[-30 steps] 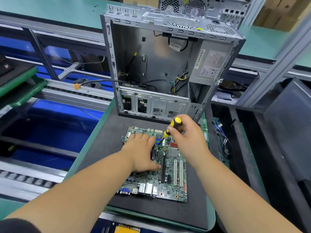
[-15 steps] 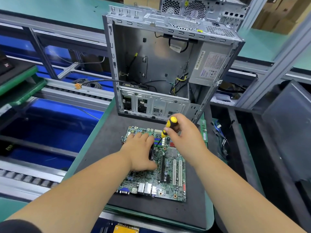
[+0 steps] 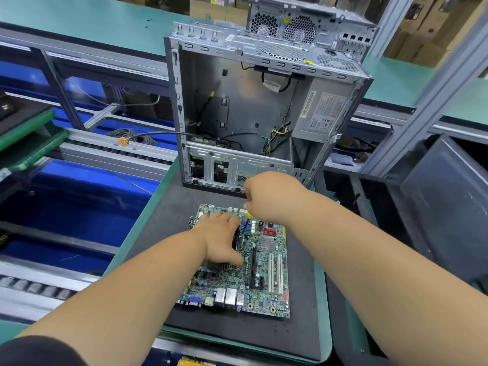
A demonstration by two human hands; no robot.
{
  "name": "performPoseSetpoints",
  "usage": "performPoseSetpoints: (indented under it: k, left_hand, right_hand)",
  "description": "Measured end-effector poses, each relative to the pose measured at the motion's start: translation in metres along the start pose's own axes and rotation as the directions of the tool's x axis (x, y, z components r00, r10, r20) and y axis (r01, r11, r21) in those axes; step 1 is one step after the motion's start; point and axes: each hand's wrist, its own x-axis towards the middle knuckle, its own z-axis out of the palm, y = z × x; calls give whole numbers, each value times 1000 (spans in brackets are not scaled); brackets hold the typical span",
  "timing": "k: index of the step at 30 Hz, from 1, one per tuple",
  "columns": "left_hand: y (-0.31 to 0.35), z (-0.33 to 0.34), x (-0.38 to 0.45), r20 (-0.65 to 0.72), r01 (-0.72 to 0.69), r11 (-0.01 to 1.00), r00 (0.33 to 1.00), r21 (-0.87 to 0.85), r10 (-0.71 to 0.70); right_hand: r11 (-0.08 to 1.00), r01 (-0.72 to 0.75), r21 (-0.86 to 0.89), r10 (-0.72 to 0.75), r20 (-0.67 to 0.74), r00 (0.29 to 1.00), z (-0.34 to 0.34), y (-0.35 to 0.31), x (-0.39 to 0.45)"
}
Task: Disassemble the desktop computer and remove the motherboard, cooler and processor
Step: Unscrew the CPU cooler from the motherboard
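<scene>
Item 1. Left hand (image 3: 221,239): lies palm down on the cooler (image 3: 237,240), fingers loosely together and draped over its top, thumb pressed along its near side. The cooler is mostly hidden beneath the hand; a dark fan edge and some fins show.

Item 2. Motherboard (image 3: 260,276): out of the case, flat on the black mat (image 3: 264,336), near the mat's centre, port block toward the near edge. Cooler is mounted on its left half. Processor not visible; presumably under the cooler.

Item 3. Screwdriver (image 3: 249,214): only a yellow sliver shows beneath the right hand, its tip aimed at the cooler's far right corner.

Item 4. Right hand (image 3: 266,196): fingers curled closed around the screwdriver handle, above the board's far edge.

Item 5. Computer case (image 3: 237,107): open, upright at the mat's far edge, power supply (image 3: 322,112) in the upper right, loose cables inside.

Step in hand, as judged: loosening the cooler's mounting screws. Next move calls for keeping the driver seated squarely, freeing each corner, then lifting the cooler straight up to expose the processor.
</scene>
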Motion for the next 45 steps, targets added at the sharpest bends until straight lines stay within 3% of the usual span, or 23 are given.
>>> performPoseSetpoints:
  k: [5, 8, 13, 24, 32, 45]
  left_hand:
    - [2, 9, -7, -68, -28, 997, 997, 74, 34]
    - [-6, 11, -10, -19, -91, 991, 995, 96, 93]
    - [-7, 19, -15, -184, -70, 996, 980, 60, 80]
    - [-16, 21, -17, -303, -129, 980, 950, -150, 79]
    - [-6, 19, -15, -266, -54, 998, 963, -20, 46]
    - [2, 14, -9, -174, -11, 996, 984, 83, 25]
  right_hand:
    - [994, -20, -106, 32, 121, 992, -5, 4, 7]
    - [996, -41, -76, 54, 189, 980, -9, 3, 11]
    - [988, -154, 9, 153, 90, 984, 5, -1, 14]
    - [989, 18, 144, -23, 30, 999, 3, 3, 19]
    - [994, 7, 113, -11, 31, 999, 13, 4, 17]
    - [973, 202, 111, -222, 210, 952, -1, 12, 12]
